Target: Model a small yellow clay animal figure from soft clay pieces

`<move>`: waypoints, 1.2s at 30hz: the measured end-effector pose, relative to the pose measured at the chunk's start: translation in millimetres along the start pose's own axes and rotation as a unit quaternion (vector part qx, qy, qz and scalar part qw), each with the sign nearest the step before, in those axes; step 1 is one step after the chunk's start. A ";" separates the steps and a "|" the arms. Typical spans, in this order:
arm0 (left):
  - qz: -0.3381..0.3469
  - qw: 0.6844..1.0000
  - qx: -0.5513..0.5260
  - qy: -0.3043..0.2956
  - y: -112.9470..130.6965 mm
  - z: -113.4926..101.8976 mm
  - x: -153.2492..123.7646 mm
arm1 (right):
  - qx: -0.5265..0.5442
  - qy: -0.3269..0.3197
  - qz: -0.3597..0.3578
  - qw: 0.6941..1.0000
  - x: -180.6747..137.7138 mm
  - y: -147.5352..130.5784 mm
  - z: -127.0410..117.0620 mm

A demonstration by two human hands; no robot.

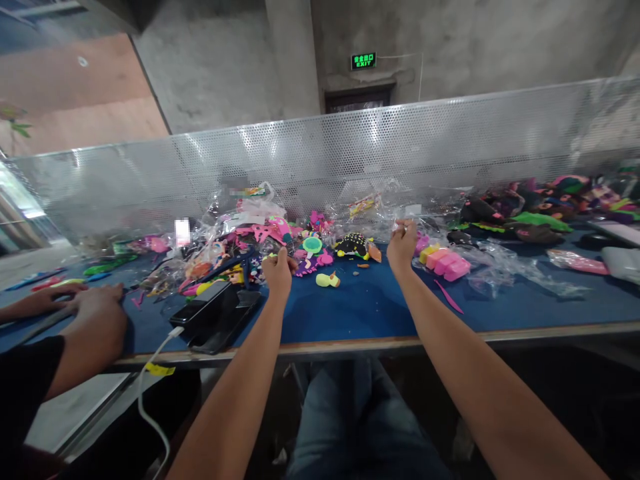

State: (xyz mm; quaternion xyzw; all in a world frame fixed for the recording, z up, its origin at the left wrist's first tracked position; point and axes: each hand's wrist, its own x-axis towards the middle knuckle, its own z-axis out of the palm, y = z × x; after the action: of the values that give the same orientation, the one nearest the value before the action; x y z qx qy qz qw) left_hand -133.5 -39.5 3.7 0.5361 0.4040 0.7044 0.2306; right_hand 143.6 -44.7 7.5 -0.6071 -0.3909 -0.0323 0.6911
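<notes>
Over the blue tabletop, my left hand [280, 270] is closed in a pinch beside a dark purple piece with pale dots [306, 268]; whatever is between its fingers is too small to make out. My right hand [403, 245] is raised further right, fingers pressed together in front of clear plastic wrapping [385, 207]. I cannot make out what it grips. Between the hands lie a small pale-yellow clay figure [327, 280], a black piece with yellow dots [353, 245] and a green turtle-like shape [313, 245]. Pink and orange clay blocks [445, 261] sit right of my right hand.
A phone [200, 305] with a white cable [145, 393] is at the left front. A co-worker's hands [95, 300] rest on the table's left end. Heaped bags and colourful pieces [250, 233] line a perforated metal screen [300, 157]. A pink modelling tool [449, 297] lies right.
</notes>
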 end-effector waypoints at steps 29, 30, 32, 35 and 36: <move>0.031 0.991 0.053 -0.117 3.5 3.6 -4.7 | -0.310 -0.292 -0.043 0.904 -24.1 18.9 8.5; 0.030 0.991 0.058 -0.119 3.9 3.5 -4.9 | -0.317 -0.277 -0.047 0.906 -23.5 20.2 7.4; 0.031 0.990 0.063 -0.122 4.3 3.4 -5.2 | -0.324 -0.241 -0.058 0.913 -22.0 22.4 5.2; 0.036 0.989 0.063 -0.125 3.7 3.5 -5.4 | -0.324 -0.209 -0.072 0.920 -18.9 24.5 2.8; 0.037 0.989 0.062 -0.125 3.4 3.6 -5.5 | -0.325 -0.202 -0.075 0.921 -17.8 24.7 2.4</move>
State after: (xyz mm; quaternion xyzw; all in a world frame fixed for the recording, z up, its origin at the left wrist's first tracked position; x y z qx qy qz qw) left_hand -128.0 -44.4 3.7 0.6481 0.3944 0.6134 0.2195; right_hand 142.9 -43.8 -23.1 -0.7608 -0.5347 -0.0853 0.3579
